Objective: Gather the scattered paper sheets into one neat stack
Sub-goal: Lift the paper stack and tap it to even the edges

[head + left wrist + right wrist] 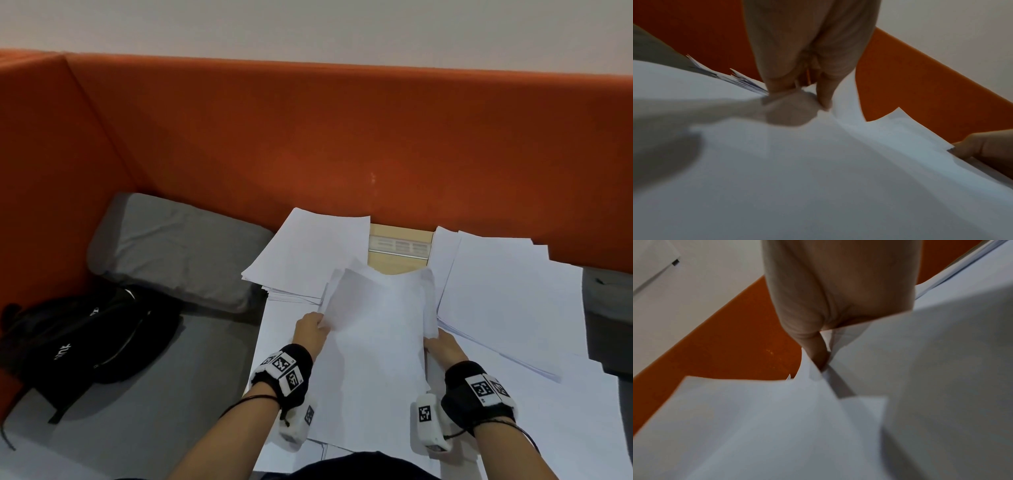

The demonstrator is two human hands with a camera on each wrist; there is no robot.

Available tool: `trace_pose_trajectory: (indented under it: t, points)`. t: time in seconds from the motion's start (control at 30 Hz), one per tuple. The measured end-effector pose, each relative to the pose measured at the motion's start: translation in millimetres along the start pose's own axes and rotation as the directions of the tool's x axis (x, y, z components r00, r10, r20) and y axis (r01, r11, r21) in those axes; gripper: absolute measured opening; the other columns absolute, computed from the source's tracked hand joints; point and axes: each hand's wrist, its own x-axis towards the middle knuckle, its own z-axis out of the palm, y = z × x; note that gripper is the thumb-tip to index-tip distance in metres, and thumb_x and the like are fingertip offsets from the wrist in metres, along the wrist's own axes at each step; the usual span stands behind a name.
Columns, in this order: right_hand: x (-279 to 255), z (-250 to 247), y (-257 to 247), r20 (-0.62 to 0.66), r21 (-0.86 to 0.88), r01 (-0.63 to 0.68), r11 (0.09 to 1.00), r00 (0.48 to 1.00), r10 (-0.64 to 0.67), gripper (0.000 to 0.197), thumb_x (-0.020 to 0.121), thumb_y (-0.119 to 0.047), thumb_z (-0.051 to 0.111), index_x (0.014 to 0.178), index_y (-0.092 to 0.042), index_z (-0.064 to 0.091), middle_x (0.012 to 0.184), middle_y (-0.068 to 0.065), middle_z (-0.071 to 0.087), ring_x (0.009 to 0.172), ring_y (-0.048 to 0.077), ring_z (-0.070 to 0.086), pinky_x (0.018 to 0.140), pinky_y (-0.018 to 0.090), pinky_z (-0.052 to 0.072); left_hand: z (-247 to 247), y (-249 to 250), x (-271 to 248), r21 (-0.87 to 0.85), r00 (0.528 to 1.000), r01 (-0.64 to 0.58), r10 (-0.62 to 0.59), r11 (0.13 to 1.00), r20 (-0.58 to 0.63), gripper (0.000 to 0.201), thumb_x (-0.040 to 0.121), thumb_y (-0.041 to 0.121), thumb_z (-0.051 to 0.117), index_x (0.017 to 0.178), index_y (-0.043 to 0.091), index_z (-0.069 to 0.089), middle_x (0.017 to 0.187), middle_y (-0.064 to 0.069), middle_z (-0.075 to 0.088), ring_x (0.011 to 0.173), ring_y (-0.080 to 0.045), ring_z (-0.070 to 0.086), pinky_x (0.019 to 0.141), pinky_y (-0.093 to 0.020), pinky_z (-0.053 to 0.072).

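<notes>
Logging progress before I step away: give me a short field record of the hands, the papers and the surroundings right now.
left hand: grips the left edge of the held bundle
right hand: grips the bundle's right edge
held bundle: sheets uneven, edges not yet squared, raised over the table
far-left pile: loose, fanned, lying on the table
right spread: overlapping sheets lying on the table
table: bare patch at the orange partition
seat left: grey cushion, black bag
task state: stack not yet gathered
</notes>
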Motion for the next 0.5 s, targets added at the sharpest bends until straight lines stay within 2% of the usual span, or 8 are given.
trace_pose_trajectory:
  t: [0.03,0.1,0.17,0.27,0.33,0.4,0.43,0.5]
  points:
    - [0,0,0,-0.001,0.029,-0.004,1.000,1.000,0.004,0.031,0.095,-0.022,0.049,0.116,0.001,0.054,0.124,0.022,0.057,0.097,0.027,0.053,0.083,0.031,0.038,-1,2,0,-0.041,0.999,-0.034,0.032,0.999,-0.040,0.017,0.088,-0.004,0.047,0.088,-0.002,0.064,0.081,-0.007,0.055,0.080,-0.022,0.048,0.061,-0.022,0.036]
    - [0,0,-3,-0.025,0.065,-0.036,0.997,0.999,0.038,0.047,0.098,-0.032,0.040,0.129,0.003,0.048,0.132,0.022,0.051,0.112,0.032,0.052,0.090,0.032,0.038,-4,6,2,-0.137,0.989,-0.092,0.074,0.986,-0.131,0.020,0.088,-0.005,0.050,0.096,-0.002,0.068,0.093,-0.008,0.066,0.086,-0.020,0.056,0.074,-0.021,0.042]
    - [-2,0,-7,-0.048,0.084,-0.070,0.994,0.996,0.075,0.057,0.100,-0.040,0.029,0.137,0.002,0.039,0.142,0.022,0.042,0.128,0.033,0.043,0.101,0.035,0.033,-7,13,5,-0.254,0.977,-0.137,0.088,0.957,-0.194,0.019,0.088,-0.005,0.052,0.096,0.001,0.069,0.099,-0.012,0.069,0.091,-0.020,0.060,0.084,-0.023,0.044]
    - [-7,0,-10,-0.044,0.187,-0.088,0.978,0.994,0.098,0.067,0.098,-0.050,0.021,0.143,-0.002,0.031,0.150,0.018,0.031,0.138,0.031,0.031,0.113,0.036,0.021,-7,23,12,-0.340,0.970,-0.204,0.142,0.918,-0.199,0.021,0.088,-0.005,0.052,0.096,0.005,0.069,0.098,-0.009,0.068,0.093,-0.019,0.060,0.088,-0.028,0.045]
    - [-11,-1,-11,-0.022,0.306,-0.093,0.948,0.994,0.104,0.071,0.095,-0.057,0.022,0.144,-0.005,0.030,0.151,0.015,0.029,0.140,0.029,0.028,0.115,0.036,0.017,-4,26,18,-0.377,0.978,-0.206,0.178,0.903,-0.110,0.023,0.089,-0.003,0.049,0.098,0.008,0.067,0.106,-0.010,0.067,0.102,-0.022,0.060,0.095,-0.031,0.045]
    - [-13,-3,-10,0.004,0.355,-0.094,0.930,0.995,0.099,0.072,0.094,-0.058,0.027,0.145,-0.007,0.030,0.151,0.014,0.031,0.140,0.028,0.028,0.115,0.036,0.018,0,24,22,-0.355,0.982,-0.153,0.182,0.922,0.051,0.033,0.087,0.008,0.051,0.119,0.009,0.060,0.126,-0.009,0.060,0.117,-0.024,0.055,0.104,-0.036,0.041]
    - [-13,-2,-8,0.009,0.324,-0.078,0.943,0.997,0.079,0.069,0.094,-0.055,0.032,0.143,-0.006,0.033,0.149,0.015,0.033,0.138,0.029,0.032,0.113,0.035,0.022,2,23,23,-0.275,0.970,-0.130,0.180,0.953,0.165,0.046,0.088,0.014,0.052,0.133,0.011,0.049,0.137,-0.006,0.050,0.126,-0.023,0.048,0.108,-0.036,0.036]
    - [-10,0,-5,-0.021,0.264,-0.025,0.964,0.999,0.031,0.054,0.095,-0.034,0.049,0.137,0.000,0.042,0.140,0.020,0.045,0.129,0.032,0.044,0.105,0.035,0.032,5,21,19,0.043,0.924,-0.147,0.122,0.988,0.362,0.062,0.092,0.023,0.053,0.146,0.016,0.026,0.149,0.000,0.026,0.137,-0.018,0.027,0.112,-0.025,0.023]
